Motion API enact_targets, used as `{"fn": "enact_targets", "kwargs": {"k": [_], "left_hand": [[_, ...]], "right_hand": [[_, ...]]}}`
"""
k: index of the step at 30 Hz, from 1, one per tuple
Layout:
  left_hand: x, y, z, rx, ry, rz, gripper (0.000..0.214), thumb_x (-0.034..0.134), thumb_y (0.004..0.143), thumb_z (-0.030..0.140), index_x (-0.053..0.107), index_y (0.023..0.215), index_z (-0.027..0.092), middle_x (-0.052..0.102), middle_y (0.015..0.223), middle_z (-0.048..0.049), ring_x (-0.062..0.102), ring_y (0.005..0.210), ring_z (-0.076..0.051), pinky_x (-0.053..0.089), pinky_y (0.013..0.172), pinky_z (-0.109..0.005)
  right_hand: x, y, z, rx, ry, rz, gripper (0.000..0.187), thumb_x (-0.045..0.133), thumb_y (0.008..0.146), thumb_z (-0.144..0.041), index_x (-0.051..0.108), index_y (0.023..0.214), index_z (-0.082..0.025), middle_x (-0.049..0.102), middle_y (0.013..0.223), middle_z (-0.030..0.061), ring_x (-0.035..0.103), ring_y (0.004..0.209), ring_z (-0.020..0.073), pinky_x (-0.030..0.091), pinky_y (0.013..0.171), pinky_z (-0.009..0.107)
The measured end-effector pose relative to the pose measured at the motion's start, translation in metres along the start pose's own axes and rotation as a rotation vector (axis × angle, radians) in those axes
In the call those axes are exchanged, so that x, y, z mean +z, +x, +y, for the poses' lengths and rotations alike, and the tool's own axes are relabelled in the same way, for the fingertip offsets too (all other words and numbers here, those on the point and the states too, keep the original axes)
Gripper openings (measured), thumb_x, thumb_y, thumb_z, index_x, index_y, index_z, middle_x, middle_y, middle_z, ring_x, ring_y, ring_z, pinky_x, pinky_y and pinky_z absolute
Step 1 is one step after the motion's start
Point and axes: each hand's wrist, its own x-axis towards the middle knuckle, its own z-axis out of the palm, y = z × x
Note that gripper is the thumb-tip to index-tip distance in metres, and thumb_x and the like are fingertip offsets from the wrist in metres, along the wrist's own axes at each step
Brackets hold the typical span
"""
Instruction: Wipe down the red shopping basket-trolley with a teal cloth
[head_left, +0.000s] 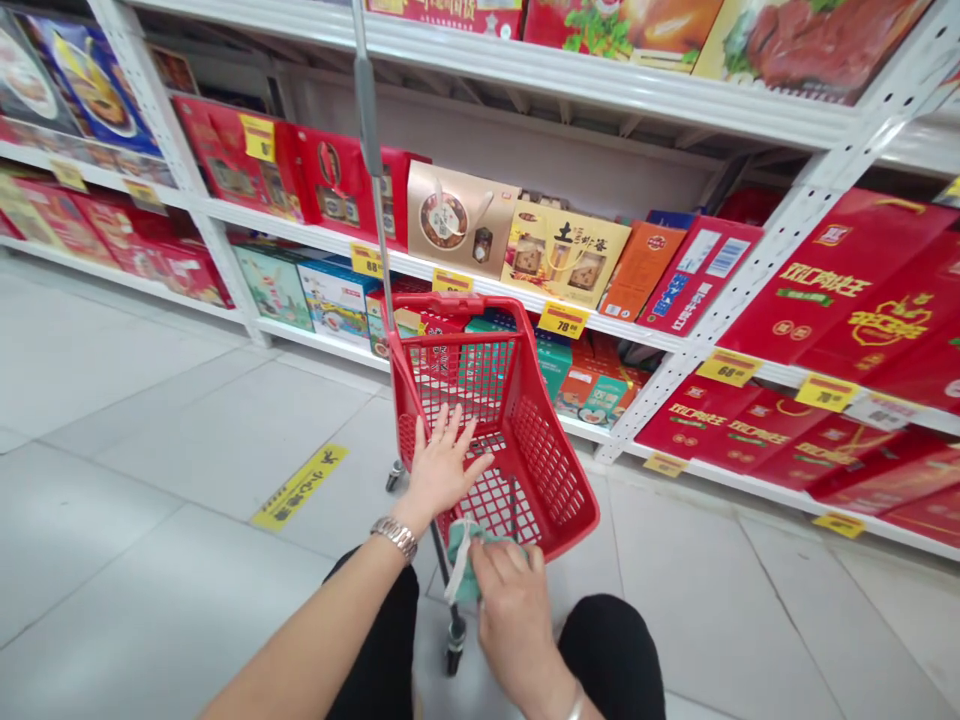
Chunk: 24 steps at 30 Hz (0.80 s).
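In front of my knees stands a red plastic shopping cart with slotted basket walls and small dark wheels. My left hand, with a metal watch at the wrist, is held over the basket's left side with its fingers spread and nothing in it. A green cloth with a white edge is gripped in my right hand at the basket's near rim. The fingers are curled round the cloth and partly hide it. Whether the cloth presses on the rim I cannot tell.
White metal shelves with boxed goods run behind the cart. A grey pole rises at the cart's far left corner. A yellow floor sticker lies on the grey tiles to the left. My black-clad knees flank the cart's near end.
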Motion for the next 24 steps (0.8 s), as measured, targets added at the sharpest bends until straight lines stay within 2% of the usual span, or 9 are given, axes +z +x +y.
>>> {"fn": "enact_targets", "kwargs": {"k": [4, 8, 11, 13, 15, 18, 21, 24], "left_hand": [[-0.010, 0.002, -0.012, 0.003, -0.015, -0.038, 0.062, 0.048, 0.095, 0.056, 0.050, 0.148, 0.023, 0.035, 0.162, -0.0130, 0.019, 0.155, -0.033, 0.007, 0.124, -0.065], [-0.020, -0.001, -0.017, 0.012, -0.006, -0.043, 0.063, 0.053, 0.093, 0.054, 0.050, 0.148, 0.023, 0.032, 0.163, -0.0129, 0.016, 0.156, -0.032, 0.004, 0.125, -0.064], [-0.024, -0.018, -0.003, -0.005, -0.007, -0.004, 0.064, 0.052, 0.095, 0.051, 0.047, 0.150, 0.020, 0.033, 0.163, -0.0147, 0.018, 0.155, -0.031, 0.005, 0.125, -0.063], [-0.023, -0.038, 0.014, -0.021, -0.020, 0.030, 0.065, 0.048, 0.097, 0.049, 0.041, 0.153, 0.018, 0.033, 0.163, -0.0156, 0.017, 0.156, -0.031, 0.008, 0.125, -0.064], [-0.018, -0.061, 0.033, -0.048, -0.031, 0.069, 0.063, 0.042, 0.099, 0.046, 0.036, 0.155, 0.017, 0.032, 0.163, -0.0154, 0.018, 0.155, -0.031, 0.010, 0.124, -0.066], [-0.009, -0.087, 0.051, -0.080, -0.021, 0.111, 0.060, 0.038, 0.100, 0.037, 0.034, 0.156, 0.017, 0.034, 0.162, -0.0154, 0.020, 0.155, -0.031, 0.007, 0.124, -0.067], [-0.006, -0.095, 0.051, -0.077, -0.001, 0.114, 0.059, 0.039, 0.099, 0.032, 0.037, 0.155, 0.017, 0.034, 0.162, -0.0142, 0.020, 0.155, -0.032, 0.003, 0.124, -0.068], [-0.010, -0.091, 0.044, -0.086, -0.012, 0.096, 0.059, 0.041, 0.097, 0.033, 0.038, 0.154, 0.017, 0.034, 0.162, -0.0138, 0.020, 0.155, -0.034, 0.001, 0.122, -0.070]], "right_hand": [[-0.005, -0.015, 0.013, -0.098, 0.030, 0.044, 0.050, 0.047, 0.082, -0.002, 0.062, 0.126, -0.021, 0.075, 0.104, 0.0063, 0.062, 0.099, 0.0240, 0.034, 0.095, 0.042], [-0.024, -0.028, 0.055, -0.065, -0.038, 0.096, 0.052, 0.042, 0.081, 0.003, 0.065, 0.121, -0.021, 0.076, 0.106, 0.0067, 0.064, 0.101, 0.0231, 0.033, 0.095, 0.042], [-0.041, -0.032, 0.085, -0.019, -0.122, 0.147, 0.053, 0.041, 0.079, 0.004, 0.066, 0.119, -0.019, 0.076, 0.105, 0.0082, 0.065, 0.100, 0.0238, 0.036, 0.092, 0.041], [-0.046, -0.033, 0.090, -0.002, -0.159, 0.182, 0.055, 0.040, 0.077, 0.004, 0.066, 0.120, -0.019, 0.075, 0.106, 0.0092, 0.065, 0.100, 0.0242, 0.037, 0.090, 0.040], [-0.042, -0.033, 0.082, -0.043, -0.149, 0.183, 0.058, 0.040, 0.077, 0.004, 0.065, 0.124, -0.018, 0.074, 0.109, 0.0104, 0.065, 0.102, 0.0246, 0.037, 0.092, 0.041], [-0.023, -0.031, 0.052, -0.121, -0.095, 0.126, 0.060, 0.044, 0.076, 0.002, 0.063, 0.129, -0.019, 0.072, 0.117, 0.0103, 0.064, 0.109, 0.0262, 0.036, 0.100, 0.045], [-0.002, -0.029, 0.027, -0.082, -0.081, 0.106, 0.057, 0.050, 0.076, -0.003, 0.063, 0.129, -0.021, 0.071, 0.121, 0.0101, 0.062, 0.113, 0.0287, 0.033, 0.104, 0.049], [0.003, -0.028, 0.024, -0.027, -0.055, 0.091, 0.054, 0.049, 0.078, -0.003, 0.063, 0.127, -0.022, 0.073, 0.115, 0.0091, 0.062, 0.111, 0.0277, 0.032, 0.105, 0.048]]}}
